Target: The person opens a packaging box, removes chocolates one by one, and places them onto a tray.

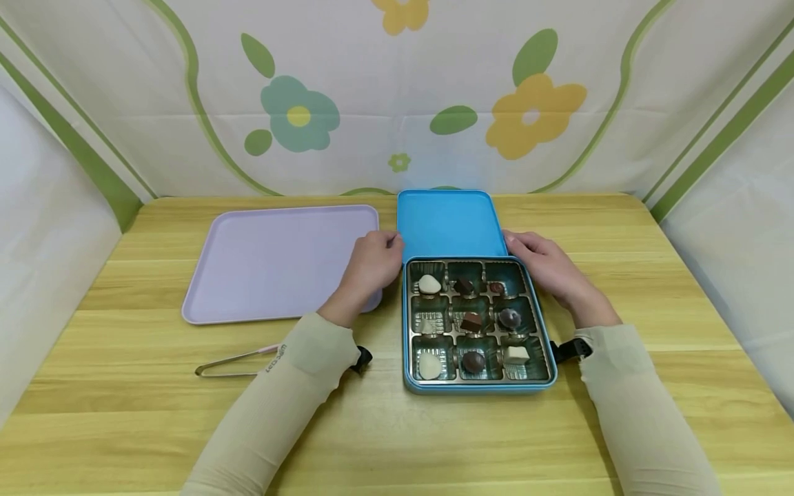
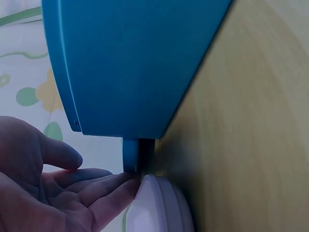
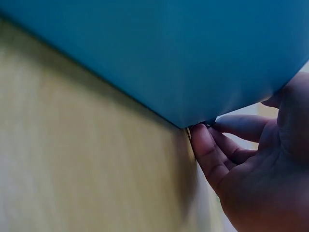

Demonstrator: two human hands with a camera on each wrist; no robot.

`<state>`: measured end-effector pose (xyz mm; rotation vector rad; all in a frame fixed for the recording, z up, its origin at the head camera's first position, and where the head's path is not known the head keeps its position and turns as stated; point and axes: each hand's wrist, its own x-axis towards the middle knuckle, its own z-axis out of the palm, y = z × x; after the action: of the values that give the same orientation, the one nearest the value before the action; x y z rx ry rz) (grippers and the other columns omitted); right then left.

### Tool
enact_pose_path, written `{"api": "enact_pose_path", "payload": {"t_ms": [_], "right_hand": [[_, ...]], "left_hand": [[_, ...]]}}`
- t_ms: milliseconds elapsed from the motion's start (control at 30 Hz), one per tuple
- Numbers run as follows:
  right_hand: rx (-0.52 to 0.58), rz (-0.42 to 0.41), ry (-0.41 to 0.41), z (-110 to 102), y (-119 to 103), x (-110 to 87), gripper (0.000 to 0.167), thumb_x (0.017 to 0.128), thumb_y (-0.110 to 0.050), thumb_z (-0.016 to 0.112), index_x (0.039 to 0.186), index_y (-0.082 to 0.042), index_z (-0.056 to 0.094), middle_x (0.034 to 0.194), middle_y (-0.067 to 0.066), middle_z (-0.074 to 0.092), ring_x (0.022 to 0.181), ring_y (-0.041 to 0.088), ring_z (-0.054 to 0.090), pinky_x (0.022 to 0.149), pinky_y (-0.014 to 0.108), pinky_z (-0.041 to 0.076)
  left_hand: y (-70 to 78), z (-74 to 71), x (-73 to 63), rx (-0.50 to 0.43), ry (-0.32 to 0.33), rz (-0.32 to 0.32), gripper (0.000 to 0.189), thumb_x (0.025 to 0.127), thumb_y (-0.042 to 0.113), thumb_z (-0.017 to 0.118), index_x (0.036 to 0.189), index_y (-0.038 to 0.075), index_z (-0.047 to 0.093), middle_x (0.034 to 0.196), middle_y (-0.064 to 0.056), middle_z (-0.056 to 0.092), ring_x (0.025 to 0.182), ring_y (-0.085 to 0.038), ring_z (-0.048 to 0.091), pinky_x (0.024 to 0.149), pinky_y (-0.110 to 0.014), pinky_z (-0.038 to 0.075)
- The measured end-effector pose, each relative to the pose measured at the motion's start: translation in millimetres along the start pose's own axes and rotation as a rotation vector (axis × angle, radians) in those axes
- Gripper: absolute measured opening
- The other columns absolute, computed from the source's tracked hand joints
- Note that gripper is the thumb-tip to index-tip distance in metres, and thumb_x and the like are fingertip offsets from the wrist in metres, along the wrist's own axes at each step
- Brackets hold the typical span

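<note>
Leftmost, a lilac tray (image 1: 273, 265) lies toward the far side of the wooden table (image 1: 372, 448), and a pair of metal tongs (image 1: 226, 365) rests nearer, its right end under the person's left sleeve (image 1: 310, 358). Next comes the left hand (image 1: 375, 262), reaching over the tray's right edge; its fingers are extended, thumb apart, with fingertips at the left edge of a blue lid (image 1: 449, 224), grasping nothing. That lid lies just beyond the far side of an open blue tin (image 1: 477, 388), which sits on the table right of centre. Nine compartments hold chocolates: in the left column, a white rounded chocolate (image 1: 429, 284), a small pale piece and another white round; in the middle, a dark piece, a brown block (image 1: 471, 322) and a dark ball; at right, a small reddish-brown one, a dark ball and a white block. Rightmost, the right hand (image 1: 546, 265) sits beside the tin's far right corner, fingertips at the lid's right edge; whether they pinch it, I cannot tell.
</note>
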<state>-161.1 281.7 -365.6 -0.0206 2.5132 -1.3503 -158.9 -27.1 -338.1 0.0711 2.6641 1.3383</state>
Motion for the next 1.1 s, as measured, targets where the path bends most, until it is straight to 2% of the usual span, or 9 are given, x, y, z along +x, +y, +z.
{"api": "enact_pose_path", "payload": {"t_ms": [133, 300, 500, 700, 833, 1100], "right_hand": [[0.008, 0.001, -0.009, 0, 1, 0.5, 0.069, 0.115, -0.055, 0.039, 0.166, -0.008, 0.039, 0.172, 0.022, 0.035, 0.164, 0.043, 0.025, 0.135, 0.065, 0.018], [-0.005, -0.013, -0.024, 0, 3, 1.5, 0.072, 0.116, -0.055, 0.036, 0.165, -0.003, 0.04, 0.178, 0.018, 0.026, 0.169, 0.039, 0.014, 0.137, 0.062, 0.011], [-0.005, -0.019, -0.029, 0, 4, 3.2, 0.075, 0.116, -0.056, 0.032, 0.16, 0.003, 0.045, 0.178, 0.017, 0.025, 0.169, 0.039, 0.011, 0.138, 0.062, 0.009], [-0.009, -0.026, -0.031, 0, 5, 3.5, 0.072, 0.116, -0.054, 0.034, 0.162, 0.002, 0.042, 0.177, 0.02, 0.026, 0.168, 0.04, 0.014, 0.138, 0.062, 0.009], [-0.028, -0.026, -0.027, -1, 4, 3.1, 0.074, 0.116, -0.056, 0.034, 0.165, -0.001, 0.04, 0.175, 0.022, 0.028, 0.168, 0.04, 0.017, 0.137, 0.062, 0.01], [-0.031, -0.019, -0.021, -1, 5, 3.7, 0.074, 0.115, -0.057, 0.034, 0.166, -0.003, 0.038, 0.171, 0.026, 0.032, 0.165, 0.046, 0.021, 0.136, 0.066, 0.013]], "left_hand": [[2.2, 1.0, -0.4, 0.039, -0.04, 0.014, 0.039, 0.115, 0.019, 0.041, 0.081, 0.007, 0.054, 0.062, 0.0, 0.038, 0.055, -0.016, 0.042, 0.057, -0.028, 0.04], [3.7, 2.2, -0.5, 0.057, -0.079, 0.015, 0.042, 0.116, 0.017, 0.039, 0.074, 0.013, 0.041, 0.062, 0.0, 0.038, 0.055, -0.016, 0.04, 0.057, -0.028, 0.039], [4.9, 2.7, -0.1, 0.104, -0.085, 0.023, 0.044, 0.115, 0.014, 0.037, 0.071, 0.013, 0.039, 0.063, -0.001, 0.039, 0.056, -0.017, 0.041, 0.057, -0.028, 0.04], [7.9, 4.4, 0.5, 0.117, -0.081, -0.025, 0.044, 0.114, 0.012, 0.036, 0.069, 0.013, 0.038, 0.064, -0.002, 0.038, 0.057, -0.017, 0.041, 0.056, -0.026, 0.039], [7.5, 6.9, 1.2, 0.101, -0.069, -0.034, 0.044, 0.111, 0.01, 0.037, 0.067, 0.012, 0.04, 0.063, -0.002, 0.038, 0.058, -0.018, 0.042, 0.055, -0.027, 0.038], [-33.2, 31.5, 39.8, 0.117, -0.058, -0.037, 0.045, 0.109, 0.016, 0.039, 0.065, 0.015, 0.045, 0.06, -0.002, 0.04, 0.053, -0.02, 0.045, 0.048, -0.031, 0.04]]}}
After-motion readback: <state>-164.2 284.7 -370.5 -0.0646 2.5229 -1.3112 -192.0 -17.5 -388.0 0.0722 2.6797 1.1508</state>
